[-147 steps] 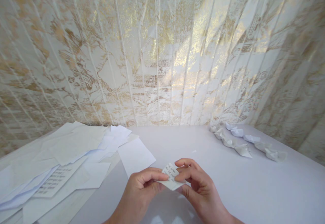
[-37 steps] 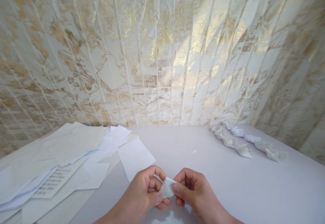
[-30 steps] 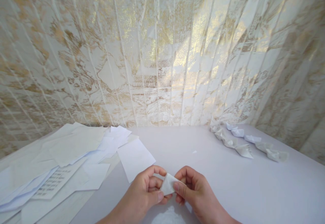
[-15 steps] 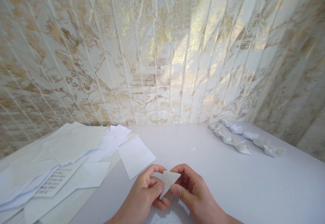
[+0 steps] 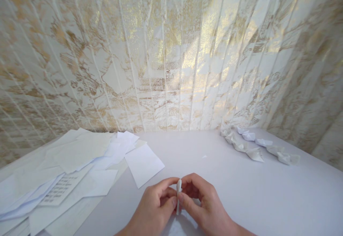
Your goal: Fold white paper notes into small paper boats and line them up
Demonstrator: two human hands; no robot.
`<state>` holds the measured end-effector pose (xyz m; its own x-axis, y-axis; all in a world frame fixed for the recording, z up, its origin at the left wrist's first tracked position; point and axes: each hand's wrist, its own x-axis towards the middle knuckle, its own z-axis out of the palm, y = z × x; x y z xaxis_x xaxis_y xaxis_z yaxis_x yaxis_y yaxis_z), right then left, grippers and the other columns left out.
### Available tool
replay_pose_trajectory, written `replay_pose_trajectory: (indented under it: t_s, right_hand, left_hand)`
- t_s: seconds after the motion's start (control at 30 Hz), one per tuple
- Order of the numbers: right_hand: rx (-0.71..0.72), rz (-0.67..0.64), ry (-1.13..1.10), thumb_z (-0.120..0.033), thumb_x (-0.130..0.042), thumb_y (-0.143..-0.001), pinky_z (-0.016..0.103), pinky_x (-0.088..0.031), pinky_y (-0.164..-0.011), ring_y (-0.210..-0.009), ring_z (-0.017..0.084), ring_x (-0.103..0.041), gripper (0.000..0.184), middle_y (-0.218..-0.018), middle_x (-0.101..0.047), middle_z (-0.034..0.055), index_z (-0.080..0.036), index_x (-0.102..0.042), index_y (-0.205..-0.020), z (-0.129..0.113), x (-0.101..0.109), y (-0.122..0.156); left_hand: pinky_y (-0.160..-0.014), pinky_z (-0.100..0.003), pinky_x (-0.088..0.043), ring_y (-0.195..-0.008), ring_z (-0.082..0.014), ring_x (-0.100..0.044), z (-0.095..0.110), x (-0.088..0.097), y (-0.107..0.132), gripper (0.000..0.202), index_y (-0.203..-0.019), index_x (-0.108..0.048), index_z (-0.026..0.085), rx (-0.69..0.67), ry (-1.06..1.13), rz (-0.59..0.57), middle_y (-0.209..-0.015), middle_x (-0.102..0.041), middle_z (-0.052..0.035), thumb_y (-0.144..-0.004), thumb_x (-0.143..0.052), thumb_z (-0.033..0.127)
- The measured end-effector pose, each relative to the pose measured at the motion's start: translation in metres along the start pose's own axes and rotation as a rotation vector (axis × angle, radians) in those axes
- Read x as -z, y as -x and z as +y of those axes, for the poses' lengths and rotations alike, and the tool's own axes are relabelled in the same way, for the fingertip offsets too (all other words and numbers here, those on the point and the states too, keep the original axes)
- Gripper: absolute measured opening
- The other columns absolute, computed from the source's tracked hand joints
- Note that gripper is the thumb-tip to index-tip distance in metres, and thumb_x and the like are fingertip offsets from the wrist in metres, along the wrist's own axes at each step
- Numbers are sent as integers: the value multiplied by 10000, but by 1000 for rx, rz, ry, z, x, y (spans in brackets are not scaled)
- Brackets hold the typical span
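Paper (image 5: 178, 193), folded small and turned edge-on to the camera so that it shows only as a thin white strip, is pinched between both hands close to the near edge of the table (image 5: 214, 164), about midway along that edge. The left hand (image 5: 155, 207) grips it from one side with thumb and forefinger, and the right hand (image 5: 203, 207) grips it from the other in the same way. The fingertips of the two hands meet at the strip, so the hands are together and clamped on it. Its shape cannot be told from this angle. A loose heap of white sheets (image 5: 66, 161) covers the left side of the table out to the left edge, some with printed lines. One plain sheet (image 5: 144, 164) lies at the heap's right fringe, near the left hand. A row of small folded paper pieces (image 5: 254, 149) sits toward the far right corner, well apart from the hands. A white and gold patterned drape (image 5: 171, 57) hangs behind the far edge.
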<state>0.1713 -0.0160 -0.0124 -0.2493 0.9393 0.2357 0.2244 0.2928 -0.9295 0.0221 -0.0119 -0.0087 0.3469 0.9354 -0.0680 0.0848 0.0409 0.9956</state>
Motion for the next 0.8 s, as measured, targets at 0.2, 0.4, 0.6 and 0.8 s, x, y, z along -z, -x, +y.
replay_pose_trajectory:
  t_s: [0.2,0.4,0.6,0.8]
  right_hand:
    - [-19,10,21,-224,-557,-754,229,-431,-540,-591,135,-537,67,-667,-567,8,-158,-551,-765,-2,1,0]
    - [-37,-14,-27,-218,-558,-754,231,-430,-524,-570,140,-565,69,-635,-554,-3,-154,-532,-759,-3,4,1]
    - [-45,-57,-94,-180,-507,-782,232,-462,-538,-583,147,-612,35,-642,-586,2,-153,-526,-793,-3,4,1]
    - [117,-12,209,-105,-462,-753,247,-475,-586,-635,148,-595,129,-773,-590,52,-144,-548,-841,0,3,4]
  left_hand:
    - [-634,-247,-412,-665,-157,-584,-3,2,1,347,-1013,-581,127,2,117,-92,-767,-672,-47,-673,-642,152]
    - [-595,-242,-403,-623,-150,-583,-7,2,-1,343,-991,-568,135,34,164,-61,-670,-663,-17,-655,-638,136]
    - [-559,-228,-380,-563,-120,-524,-3,1,-1,326,-980,-555,99,29,177,-87,-593,-608,-4,-673,-626,182]
    - [-510,-214,-353,-519,-110,-509,-9,-2,-4,298,-973,-541,109,10,111,-50,-580,-591,16,-680,-583,148]
